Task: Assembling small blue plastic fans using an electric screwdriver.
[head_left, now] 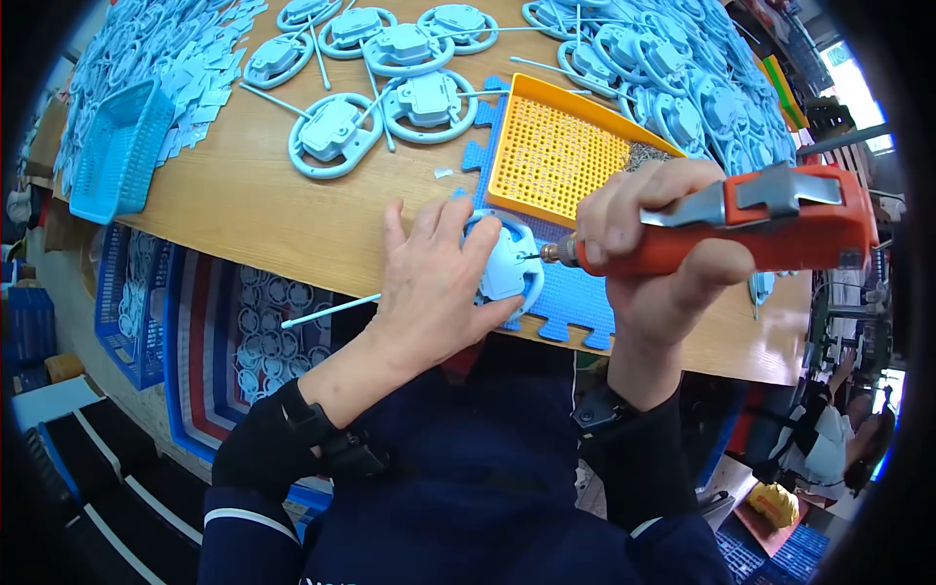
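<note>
A light-blue ring-shaped plastic part (505, 268) with a long thin rod lies on a blue foam mat (580, 292) at the table's near edge. My left hand (429, 263) holds it down, thumb and fingers on both sides of its raised centre. In my right hand (653, 234) is a red power screwdriver (804, 234) with a metal clip, held sideways, fingers wrapped round its front. Its thin bit meets the centre of the part; whether a screw sits under the tip is too small to tell. Just beyond stands a yellow perforated tray (531, 207), with small screws (648, 154) at its right end.
Several similar ring-shaped parts (336, 132) lie farther back, and a large heap (721, 107) fills the right. A blue basket (122, 156) stands at the left beside flat pieces (210, 88). Below the table sits a bin with striped lining (195, 390). Another person (829, 439) is at right.
</note>
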Demonstrator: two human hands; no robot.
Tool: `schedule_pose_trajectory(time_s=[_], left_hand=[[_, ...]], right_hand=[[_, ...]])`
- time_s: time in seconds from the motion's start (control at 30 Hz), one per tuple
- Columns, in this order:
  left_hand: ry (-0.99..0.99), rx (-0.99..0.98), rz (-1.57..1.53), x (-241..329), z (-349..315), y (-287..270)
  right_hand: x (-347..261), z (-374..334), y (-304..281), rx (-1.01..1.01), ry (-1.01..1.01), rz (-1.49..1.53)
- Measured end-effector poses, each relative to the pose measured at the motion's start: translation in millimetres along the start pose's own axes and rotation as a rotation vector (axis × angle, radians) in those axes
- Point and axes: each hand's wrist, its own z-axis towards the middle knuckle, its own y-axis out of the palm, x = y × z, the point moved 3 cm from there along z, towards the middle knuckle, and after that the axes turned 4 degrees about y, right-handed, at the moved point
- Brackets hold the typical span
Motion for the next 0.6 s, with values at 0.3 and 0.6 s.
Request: schedule_pose_trajectory(time_s=[0.3, 0.6], left_hand=[[-0.012, -0.026, 0.001, 0.0, 1.3, 0.7], [-0.006, -0.028, -0.018, -0.9, -1.1, -11.6]], right_hand=[[5.7, -1.5, 9.1, 0.002, 0.073, -0.097], [13.6, 7.2, 4.3, -0.052, 0.091, 0.055]])
